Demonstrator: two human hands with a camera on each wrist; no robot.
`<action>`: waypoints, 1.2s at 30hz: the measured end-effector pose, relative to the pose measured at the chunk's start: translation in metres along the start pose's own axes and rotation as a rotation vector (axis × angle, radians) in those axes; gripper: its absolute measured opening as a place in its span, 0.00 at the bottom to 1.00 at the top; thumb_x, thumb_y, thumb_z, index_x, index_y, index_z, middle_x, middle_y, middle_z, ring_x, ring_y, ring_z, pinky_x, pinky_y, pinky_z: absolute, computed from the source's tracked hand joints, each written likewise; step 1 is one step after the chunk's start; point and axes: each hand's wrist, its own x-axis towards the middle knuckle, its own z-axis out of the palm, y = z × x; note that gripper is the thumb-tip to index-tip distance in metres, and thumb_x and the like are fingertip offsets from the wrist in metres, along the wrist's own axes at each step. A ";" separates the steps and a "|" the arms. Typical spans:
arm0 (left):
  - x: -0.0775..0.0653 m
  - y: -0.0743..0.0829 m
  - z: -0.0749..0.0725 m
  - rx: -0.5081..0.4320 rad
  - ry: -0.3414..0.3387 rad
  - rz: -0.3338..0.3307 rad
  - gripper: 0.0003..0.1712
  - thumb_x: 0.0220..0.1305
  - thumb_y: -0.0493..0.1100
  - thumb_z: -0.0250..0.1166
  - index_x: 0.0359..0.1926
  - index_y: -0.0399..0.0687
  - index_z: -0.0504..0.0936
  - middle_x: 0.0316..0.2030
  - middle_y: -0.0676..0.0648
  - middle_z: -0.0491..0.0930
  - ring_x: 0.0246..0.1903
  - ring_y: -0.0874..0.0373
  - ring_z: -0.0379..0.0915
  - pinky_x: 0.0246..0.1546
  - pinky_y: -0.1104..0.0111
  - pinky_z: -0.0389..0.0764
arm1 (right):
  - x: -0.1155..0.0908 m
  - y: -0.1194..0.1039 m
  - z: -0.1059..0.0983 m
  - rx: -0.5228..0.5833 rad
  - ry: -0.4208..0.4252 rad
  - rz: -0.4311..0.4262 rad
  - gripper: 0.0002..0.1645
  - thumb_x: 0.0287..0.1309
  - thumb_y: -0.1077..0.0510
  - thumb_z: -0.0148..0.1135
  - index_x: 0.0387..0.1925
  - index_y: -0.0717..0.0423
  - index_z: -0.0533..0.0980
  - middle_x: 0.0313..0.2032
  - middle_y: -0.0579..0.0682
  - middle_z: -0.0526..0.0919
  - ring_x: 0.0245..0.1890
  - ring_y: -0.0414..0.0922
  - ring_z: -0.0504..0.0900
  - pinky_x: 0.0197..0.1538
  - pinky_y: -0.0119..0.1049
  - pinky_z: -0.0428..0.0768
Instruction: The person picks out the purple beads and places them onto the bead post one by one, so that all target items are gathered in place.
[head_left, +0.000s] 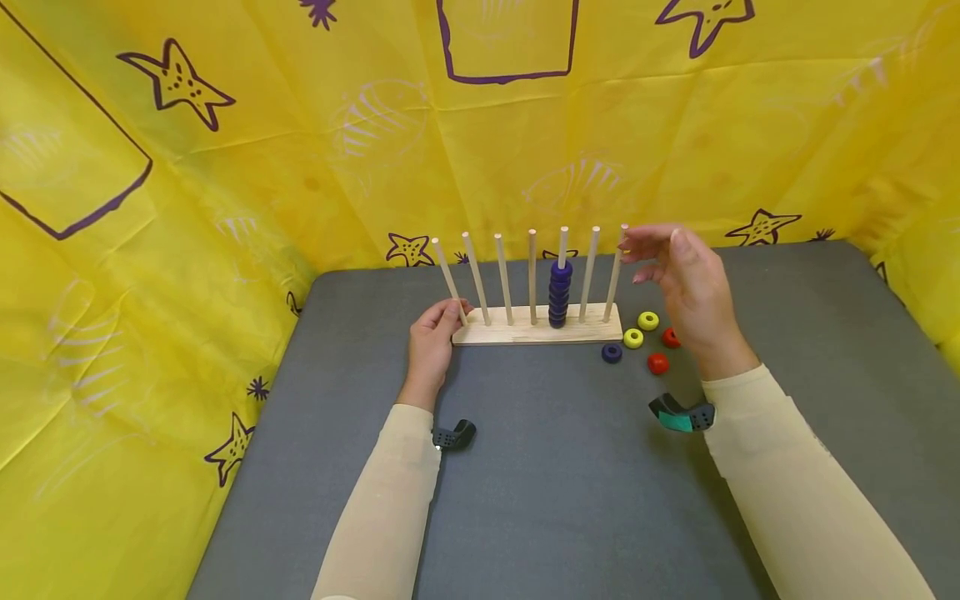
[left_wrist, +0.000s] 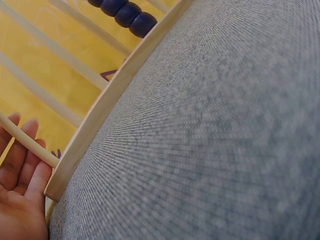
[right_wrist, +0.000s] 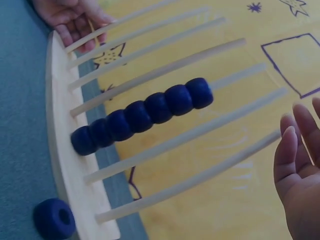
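Observation:
A wooden peg rack (head_left: 495, 334) stands upright, its row of several thin pegs rising from a flat base. Dark blue beads (right_wrist: 137, 116) are stacked on the third peg from the right; the other pegs are bare. My left hand (head_left: 433, 343) holds the rack loosely at its left end, fingers (left_wrist: 27, 165) behind the end peg and the thumb in front of it. At the other end, my right hand (head_left: 693, 287) is raised with relaxed fingers beside the tip of the rightmost peg (right_wrist: 190, 177). No bead shows in it; whether a fingertip touches the peg is unclear.
Loose beads lie at the rack's right end: a dark blue one (head_left: 612, 353), two yellow ones (head_left: 648, 321) and two red ones (head_left: 657, 363). The grey tabletop (head_left: 555, 475) meets a yellow patterned cloth (head_left: 487, 158) behind and at the sides.

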 end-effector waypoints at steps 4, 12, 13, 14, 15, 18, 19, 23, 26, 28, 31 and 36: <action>0.000 0.000 0.000 -0.006 -0.002 -0.001 0.20 0.84 0.48 0.64 0.55 0.33 0.88 0.49 0.40 0.89 0.55 0.48 0.84 0.61 0.58 0.82 | -0.008 0.004 0.000 -0.019 0.014 0.023 0.35 0.85 0.44 0.54 0.59 0.79 0.77 0.51 0.64 0.84 0.49 0.54 0.81 0.44 0.37 0.79; 0.001 -0.001 0.000 -0.027 -0.005 0.001 0.20 0.83 0.48 0.64 0.55 0.32 0.88 0.50 0.38 0.89 0.55 0.49 0.83 0.61 0.57 0.82 | -0.024 0.015 0.000 -0.086 0.036 0.117 0.33 0.86 0.46 0.51 0.58 0.78 0.78 0.50 0.64 0.86 0.47 0.55 0.82 0.45 0.36 0.80; 0.000 -0.001 0.000 -0.028 -0.005 0.002 0.20 0.83 0.48 0.64 0.55 0.32 0.88 0.50 0.38 0.89 0.55 0.49 0.83 0.61 0.57 0.82 | -0.026 0.017 0.000 -0.094 0.031 0.124 0.32 0.87 0.47 0.50 0.58 0.78 0.78 0.50 0.64 0.86 0.47 0.54 0.82 0.45 0.36 0.80; 0.000 -0.001 0.000 -0.027 -0.005 0.001 0.21 0.83 0.48 0.64 0.55 0.32 0.88 0.50 0.38 0.89 0.55 0.49 0.83 0.62 0.56 0.81 | -0.027 0.018 0.000 -0.101 0.026 0.134 0.31 0.87 0.48 0.49 0.58 0.77 0.78 0.50 0.63 0.86 0.47 0.54 0.82 0.45 0.36 0.79; 0.000 -0.001 0.000 -0.028 -0.005 0.000 0.21 0.83 0.48 0.64 0.55 0.32 0.88 0.50 0.38 0.89 0.55 0.49 0.83 0.62 0.56 0.81 | -0.029 0.019 -0.001 -0.113 0.022 0.144 0.30 0.87 0.49 0.49 0.58 0.77 0.79 0.50 0.63 0.86 0.47 0.54 0.81 0.46 0.36 0.79; 0.000 -0.001 0.000 -0.032 -0.004 -0.002 0.20 0.83 0.48 0.64 0.55 0.32 0.89 0.50 0.37 0.89 0.55 0.49 0.83 0.63 0.56 0.81 | -0.035 0.022 -0.001 -0.171 0.010 0.176 0.29 0.88 0.52 0.46 0.58 0.77 0.78 0.50 0.64 0.85 0.47 0.55 0.81 0.46 0.37 0.79; 0.000 -0.001 0.000 -0.033 -0.003 -0.002 0.20 0.83 0.48 0.65 0.55 0.32 0.89 0.50 0.37 0.89 0.55 0.49 0.84 0.63 0.56 0.81 | -0.037 0.022 -0.001 -0.192 0.007 0.187 0.29 0.88 0.52 0.46 0.58 0.77 0.79 0.50 0.64 0.85 0.47 0.55 0.81 0.46 0.37 0.79; 0.000 -0.001 0.000 -0.022 -0.002 -0.002 0.21 0.83 0.49 0.64 0.55 0.33 0.89 0.50 0.38 0.89 0.55 0.49 0.84 0.62 0.56 0.82 | -0.044 0.027 -0.002 -0.246 -0.012 0.221 0.28 0.88 0.54 0.44 0.58 0.78 0.79 0.50 0.65 0.85 0.47 0.55 0.81 0.47 0.38 0.79; 0.000 -0.001 0.000 -0.014 -0.002 -0.003 0.21 0.83 0.50 0.64 0.55 0.34 0.89 0.50 0.39 0.89 0.55 0.49 0.84 0.61 0.57 0.82 | -0.050 0.032 -0.004 -0.273 -0.029 0.241 0.28 0.89 0.54 0.43 0.57 0.78 0.78 0.49 0.63 0.85 0.46 0.53 0.82 0.48 0.39 0.80; 0.000 -0.001 0.000 -0.009 -0.002 -0.004 0.21 0.83 0.50 0.64 0.54 0.34 0.89 0.49 0.40 0.89 0.55 0.49 0.84 0.60 0.58 0.82 | -0.053 0.035 -0.006 -0.297 -0.042 0.254 0.28 0.89 0.55 0.42 0.57 0.78 0.78 0.49 0.61 0.86 0.46 0.53 0.82 0.48 0.39 0.80; 0.000 -0.001 0.000 -0.006 -0.005 -0.004 0.21 0.83 0.50 0.65 0.54 0.34 0.89 0.49 0.41 0.89 0.55 0.50 0.84 0.60 0.58 0.82 | -0.059 0.040 -0.008 -0.331 -0.056 0.275 0.28 0.89 0.55 0.42 0.56 0.77 0.78 0.48 0.62 0.86 0.46 0.52 0.82 0.48 0.37 0.81; 0.000 -0.001 0.000 -0.004 -0.009 0.000 0.22 0.83 0.51 0.65 0.54 0.34 0.88 0.49 0.41 0.89 0.55 0.50 0.84 0.60 0.59 0.82 | -0.067 0.046 -0.010 -0.371 -0.065 0.327 0.27 0.89 0.54 0.43 0.56 0.76 0.79 0.50 0.67 0.85 0.46 0.52 0.82 0.47 0.38 0.80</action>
